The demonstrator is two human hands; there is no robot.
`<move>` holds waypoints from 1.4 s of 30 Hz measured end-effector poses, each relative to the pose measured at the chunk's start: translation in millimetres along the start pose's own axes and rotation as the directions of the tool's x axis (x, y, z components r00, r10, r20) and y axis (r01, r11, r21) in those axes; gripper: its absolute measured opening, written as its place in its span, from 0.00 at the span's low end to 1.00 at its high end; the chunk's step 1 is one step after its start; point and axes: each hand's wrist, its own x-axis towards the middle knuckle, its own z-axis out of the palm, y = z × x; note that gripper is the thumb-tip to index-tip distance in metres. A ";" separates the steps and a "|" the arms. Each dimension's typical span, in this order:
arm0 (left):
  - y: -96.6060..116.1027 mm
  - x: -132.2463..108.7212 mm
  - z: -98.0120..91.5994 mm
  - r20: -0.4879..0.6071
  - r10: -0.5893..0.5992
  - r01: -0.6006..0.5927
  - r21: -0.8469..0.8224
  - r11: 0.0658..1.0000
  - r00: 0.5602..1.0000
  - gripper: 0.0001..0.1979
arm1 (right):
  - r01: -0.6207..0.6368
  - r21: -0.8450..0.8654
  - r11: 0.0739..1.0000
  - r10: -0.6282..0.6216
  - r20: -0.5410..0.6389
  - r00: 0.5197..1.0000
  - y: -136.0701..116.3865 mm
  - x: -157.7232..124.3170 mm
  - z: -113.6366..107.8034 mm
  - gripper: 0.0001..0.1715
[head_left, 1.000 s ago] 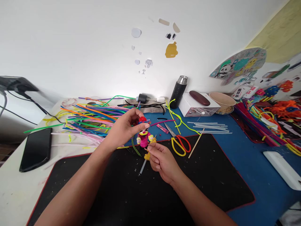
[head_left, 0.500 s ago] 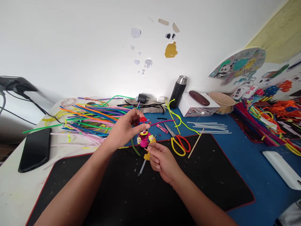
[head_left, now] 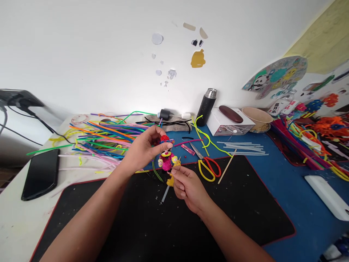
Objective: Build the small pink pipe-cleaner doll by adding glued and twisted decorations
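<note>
A small pipe-cleaner doll (head_left: 167,165), with a magenta body, red top and pale yellow hands, is held upright over the black mat (head_left: 152,225). My left hand (head_left: 148,147) pinches its head between thumb and fingers from the left. With thumb and forefinger closed, my right hand (head_left: 188,185) grips the doll's lower end; the exact spot is hidden by the fingertips. Behind it a yellow tool (head_left: 170,181) is partly covered, a translucent stick (head_left: 165,194) sticking out of it. Scissors (head_left: 208,167) with red and yellow handles lie to the right of my hands.
Many coloured pipe cleaners (head_left: 106,134) are heaped on the left, near a black phone (head_left: 40,174). Along the wall stand a black thermos (head_left: 207,107), a white box (head_left: 229,123) and a bowl (head_left: 257,118). Translucent sticks (head_left: 245,146) and a wooden stick (head_left: 227,168) lie at right.
The doll's head has shifted very slightly left with my left hand. Both hands keep their hold. At the bottom right corner, a dark blue patterned thing has come into view.
</note>
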 end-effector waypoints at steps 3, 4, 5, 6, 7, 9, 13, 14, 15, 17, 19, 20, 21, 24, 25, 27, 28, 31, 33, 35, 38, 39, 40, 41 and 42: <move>0.4 0.3 -2.8 -0.007 -0.010 0.010 -0.040 0.999 1.000 0.18 | 0.009 -0.010 1.000 -0.009 0.018 1.000 0.7 -1.0 -1.8 0.25; 0.3 0.5 -3.9 -0.012 -0.011 0.011 -0.047 0.999 1.000 0.18 | 0.010 -0.013 1.000 -0.009 0.021 1.000 1.2 -1.2 -2.5 0.24; 0.1 0.6 -4.8 -0.016 -0.010 0.010 -0.051 0.999 1.000 0.18 | 0.011 -0.014 1.000 -0.010 0.021 1.000 1.8 -1.4 -3.2 0.24; -0.1 0.7 -5.4 -0.017 -0.008 0.007 -0.055 0.998 1.000 0.18 | 0.013 -0.012 1.000 -0.013 0.020 1.000 2.4 -1.4 -3.9 0.24; -0.3 0.8 -5.8 -0.020 -0.005 0.004 -0.057 0.998 1.000 0.18 | 0.017 -0.009 1.000 -0.017 0.018 1.000 2.9 -1.3 -4.3 0.24; -0.5 0.6 -5.9 -0.026 -0.002 0.001 -0.046 0.999 1.000 0.18 | 0.026 -0.007 1.000 -0.026 0.015 1.000 3.0 -1.0 -4.6 0.24; 0.4 -0.4 -4.3 -0.049 0.000 0.001 0.020 1.000 0.999 0.18 | 0.026 -0.008 1.000 -0.026 0.002 1.000 0.6 -1.0 -2.1 0.26; 1.0 -0.7 -3.9 -0.053 0.003 -0.001 0.030 1.000 0.999 0.18 | 0.024 -0.006 1.000 -0.024 -0.003 1.000 0.1 -1.1 -1.2 0.26; 1.8 -1.0 -3.5 -0.052 0.005 -0.003 0.037 0.999 0.999 0.18 | 0.023 -0.004 1.000 -0.023 -0.007 1.000 -0.1 -1.2 -0.4 0.26; 3.2 -1.8 -2.9 -0.047 0.008 -0.006 0.050 0.999 0.999 0.17 | 0.022 -0.003 1.000 -0.022 -0.012 1.000 0.3 -1.1 0.9 0.26; 4.3 -2.5 -2.6 -0.040 0.009 -0.006 0.067 0.998 0.999 0.17 | 0.025 -0.004 1.000 -0.025 -0.015 1.000 1.4 -0.7 1.5 0.27; 4.5 -2.8 -2.6 -0.037 0.009 -0.006 0.077 0.997 0.999 0.17 | 0.027 -0.004 1.000 -0.027 -0.017 0.999 1.9 -0.5 1.8 0.27; 4.6 -3.1 -2.6 -0.037 0.009 -0.006 0.086 0.996 0.999 0.17 | 0.028 -0.004 1.000 -0.028 -0.020 0.999 2.2 -0.3 2.0 0.27; 4.5 -3.3 -2.5 -0.040 0.011 -0.006 0.105 0.994 0.999 0.18 | 0.031 -0.005 0.999 -0.031 -0.027 0.999 1.8 0.0 3.1 0.28; 4.5 -3.3 -2.2 -0.041 0.014 -0.009 0.107 0.994 0.999 0.18 | 0.030 -0.007 1.000 -0.030 -0.028 0.999 1.5 0.1 3.5 0.28; 4.7 -3.1 -1.4 -0.042 0.022 -0.017 0.110 0.994 0.999 0.17 | 0.027 -0.007 1.000 -0.027 -0.027 0.999 1.1 0.4 4.1 0.29; 4.8 -3.1 -0.8 -0.041 0.025 -0.020 0.111 0.994 0.999 0.17 | 0.027 -0.006 1.000 -0.027 -0.025 0.999 1.3 0.6 4.2 0.29; 5.6 -3.2 0.9 -0.044 0.023 -0.019 0.108 0.994 0.999 0.17 | 0.034 -0.002 0.999 -0.034 -0.017 0.999 2.8 1.4 4.0 0.29; 6.0 -3.5 1.8 -0.044 0.018 -0.013 0.102 0.995 0.999 0.17 | 0.035 -0.001 0.999 -0.035 -0.016 0.999 4.0 1.3 3.8 0.29; 5.9 -3.8 2.0 -0.044 0.013 -0.008 0.096 0.995 0.999 0.17 | 0.033 -0.002 0.999 -0.034 -0.018 0.999 4.7 0.9 3.8 0.28; 4.2 -4.0 1.7 -0.045 0.007 -0.003 0.099 0.995 0.999 0.17 | 0.032 0.002 1.000 -0.032 -0.016 0.999 4.9 0.4 3.7 0.27; 3.5 -4.0 1.5 -0.046 0.006 -0.002 0.100 0.995 0.999 0.18 | 0.030 0.005 1.000 -0.030 -0.017 0.999 4.9 0.4 3.7 0.27; 2.8 -3.9 1.3 -0.047 0.005 0.000 0.102 0.995 0.999 0.18 | 0.029 0.008 1.000 -0.029 -0.018 0.999 4.8 0.5 3.7 0.26; 2.3 -3.7 1.2 -0.048 0.004 0.001 0.103 0.995 0.999 0.18 | 0.028 0.010 1.000 -0.028 -0.019 0.999 4.7 0.5 3.6 0.26; 2.0 -3.5 1.3 -0.048 0.003 0.002 0.105 0.995 0.999 0.18 | 0.027 0.011 1.000 -0.027 -0.020 0.999 4.5 0.5 3.6 0.26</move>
